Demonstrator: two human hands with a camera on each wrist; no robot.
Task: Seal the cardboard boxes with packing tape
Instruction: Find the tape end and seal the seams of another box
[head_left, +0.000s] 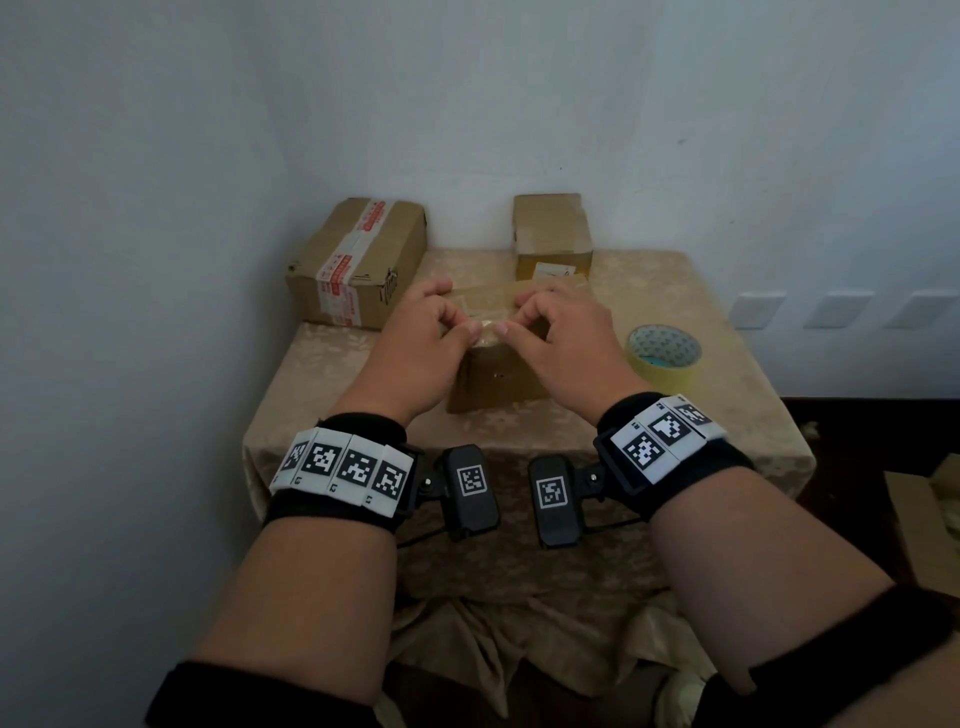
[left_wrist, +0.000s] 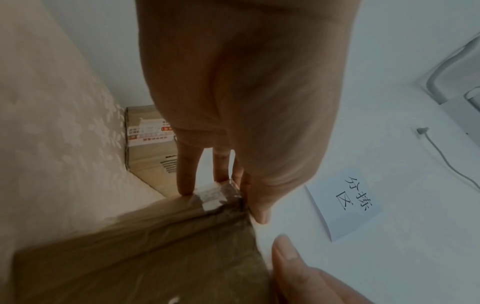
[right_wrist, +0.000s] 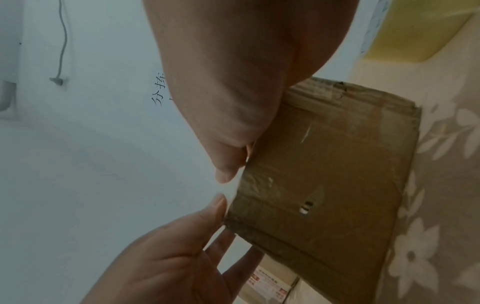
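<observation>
A: Where's the box (head_left: 498, 364)?
B: Mid-table (head_left: 675, 270), under both hands. Clear tape (head_left: 480, 332) runs over its top and down the near face.

A: And the hands?
B: Left hand (head_left: 421, 343) and right hand (head_left: 561, 338) lie on top, fingers bent, thumbs meeting at the near edge. They press the tape and grasp nothing, probably to bond it over the corner.

A: The roll (head_left: 662, 353)?
B: Right of the box, lying free. Behind the box stand a taped box (head_left: 358, 260), to the left, and a small box (head_left: 553, 234).
</observation>
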